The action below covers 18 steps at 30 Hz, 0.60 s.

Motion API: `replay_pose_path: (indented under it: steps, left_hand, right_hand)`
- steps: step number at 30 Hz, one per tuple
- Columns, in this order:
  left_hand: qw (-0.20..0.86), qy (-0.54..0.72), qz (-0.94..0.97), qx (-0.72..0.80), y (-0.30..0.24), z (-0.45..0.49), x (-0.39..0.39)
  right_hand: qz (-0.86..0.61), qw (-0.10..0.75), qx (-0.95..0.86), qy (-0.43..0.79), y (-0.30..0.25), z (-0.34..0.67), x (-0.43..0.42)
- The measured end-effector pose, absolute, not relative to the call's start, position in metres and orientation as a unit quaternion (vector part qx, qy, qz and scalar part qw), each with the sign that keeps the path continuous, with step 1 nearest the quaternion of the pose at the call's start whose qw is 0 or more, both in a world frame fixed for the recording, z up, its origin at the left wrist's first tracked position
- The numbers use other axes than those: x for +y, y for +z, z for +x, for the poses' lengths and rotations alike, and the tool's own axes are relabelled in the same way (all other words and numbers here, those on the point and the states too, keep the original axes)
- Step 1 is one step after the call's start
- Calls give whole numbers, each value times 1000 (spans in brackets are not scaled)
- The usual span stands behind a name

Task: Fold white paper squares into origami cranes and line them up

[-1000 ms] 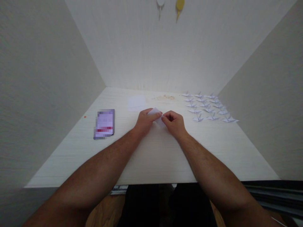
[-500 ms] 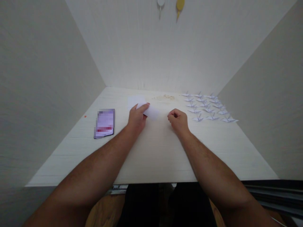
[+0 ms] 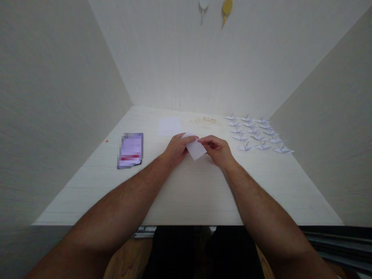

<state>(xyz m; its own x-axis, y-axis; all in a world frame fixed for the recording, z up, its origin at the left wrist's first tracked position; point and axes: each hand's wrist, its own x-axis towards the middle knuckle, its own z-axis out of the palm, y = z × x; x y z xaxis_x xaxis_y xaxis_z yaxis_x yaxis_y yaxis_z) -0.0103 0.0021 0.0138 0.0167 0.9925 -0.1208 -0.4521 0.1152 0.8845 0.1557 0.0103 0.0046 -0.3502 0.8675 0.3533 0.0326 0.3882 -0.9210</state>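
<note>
A small white sheet of paper (image 3: 196, 149) is held up between my two hands above the table, one corner pointing toward me. My left hand (image 3: 178, 148) grips its left side, thumb on top and fingers beneath. At the right edge, my right hand (image 3: 215, 148) pinches the paper near its upper right corner, fingers curled. Behind my left hand more white paper (image 3: 169, 124) lies flat on the table; whether it is one sheet or a stack I cannot tell.
Rows of several folded white paper cranes (image 3: 257, 135) stand at the right back of the white table (image 3: 192, 193). A phone-like device (image 3: 130, 150) with a blurred screen lies on the left. Walls enclose the back and sides. Two hooks, one white (image 3: 204, 5), one yellow (image 3: 227, 7), hang on the back wall.
My left hand has brought the sheet rightward and nearer, away from the flat paper. My right hand, empty before, now pinches the sheet's right side.
</note>
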Motion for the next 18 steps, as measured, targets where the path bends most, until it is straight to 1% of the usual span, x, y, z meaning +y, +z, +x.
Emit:
replay_pose_path:
  steps: [6,10,18]
  left_hand:
    - [593,587,351,425,9,-14,5]
    - [549,612,357,442,6,-15,8]
    - [499,611,393,472,-3,-17,12]
  right_hand:
    - [-337,419,-722,436,4,159,10]
    - [-334,400,-730,442,4,160,9]
    - [-359,372,-710,478,9,160,6]
